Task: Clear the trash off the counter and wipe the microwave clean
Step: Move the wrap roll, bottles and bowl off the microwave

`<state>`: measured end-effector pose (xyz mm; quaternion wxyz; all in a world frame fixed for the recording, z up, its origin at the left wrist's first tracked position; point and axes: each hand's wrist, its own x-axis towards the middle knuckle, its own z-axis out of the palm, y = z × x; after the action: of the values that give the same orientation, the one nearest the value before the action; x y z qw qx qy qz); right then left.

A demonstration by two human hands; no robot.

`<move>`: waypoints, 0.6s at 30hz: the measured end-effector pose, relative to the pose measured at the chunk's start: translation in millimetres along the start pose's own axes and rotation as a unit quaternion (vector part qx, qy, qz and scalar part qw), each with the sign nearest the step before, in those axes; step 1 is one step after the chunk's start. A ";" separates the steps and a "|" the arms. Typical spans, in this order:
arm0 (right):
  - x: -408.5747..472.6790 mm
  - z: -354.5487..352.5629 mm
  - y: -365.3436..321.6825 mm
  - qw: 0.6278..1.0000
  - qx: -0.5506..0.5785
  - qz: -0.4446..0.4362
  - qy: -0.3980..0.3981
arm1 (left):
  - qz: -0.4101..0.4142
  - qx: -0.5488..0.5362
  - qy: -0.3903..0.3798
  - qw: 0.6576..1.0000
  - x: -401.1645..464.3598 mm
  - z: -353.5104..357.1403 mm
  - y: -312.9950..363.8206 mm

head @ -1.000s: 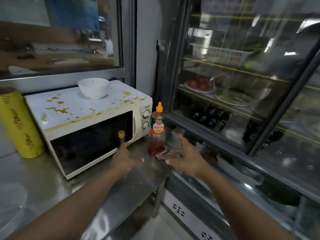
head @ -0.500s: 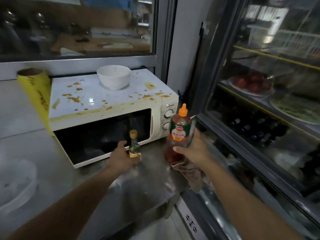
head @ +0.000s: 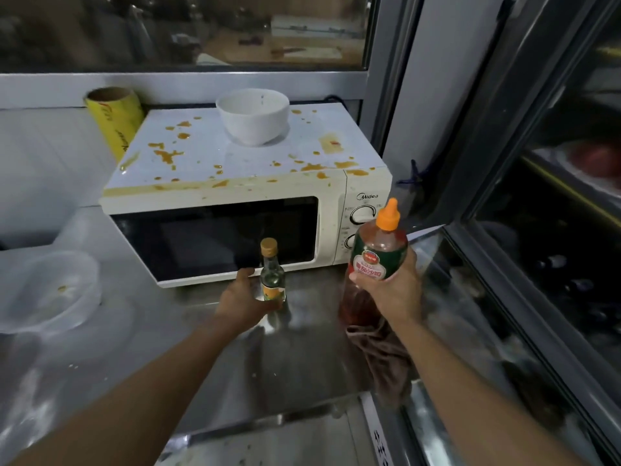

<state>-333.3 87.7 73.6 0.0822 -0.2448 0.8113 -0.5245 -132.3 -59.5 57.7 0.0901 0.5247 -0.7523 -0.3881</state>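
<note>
my left hand (head: 242, 299) grips the small glass bottle (head: 271, 275) on the steel counter (head: 161, 338), in front of the stained microwave (head: 248, 193). my right hand (head: 391, 290) holds the big sauce bottle (head: 374, 260) and a brown cloth (head: 383, 354) under it.

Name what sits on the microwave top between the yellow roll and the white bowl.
Only orange sauce splatters on the microwave top, seen in the head view.

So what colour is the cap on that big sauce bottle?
Orange. The cap tops the sauce bottle held in the right hand, seen in the head view.
</note>
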 end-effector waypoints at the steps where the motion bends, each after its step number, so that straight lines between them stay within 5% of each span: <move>1: 0.3 1.1 -0.1 1.000 0.005 -0.006 0.002 | -0.003 0.001 0.001 1.000 1.3 2.1 -0.7; 10: -0.2 2.2 -12.9 1.000 0.000 -0.013 0.003 | 0.001 -0.018 -0.002 1.000 17.1 18.1 -3.3; 18: -1.3 13.2 -27.4 0.999 0.017 -0.022 -0.024 | 0.017 -0.078 0.069 0.994 37.6 36.5 -2.1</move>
<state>-318.5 68.6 92.1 0.0938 -0.2734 0.7947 -0.5338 -166.9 -74.2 21.2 0.1888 0.5284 -0.7210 -0.4066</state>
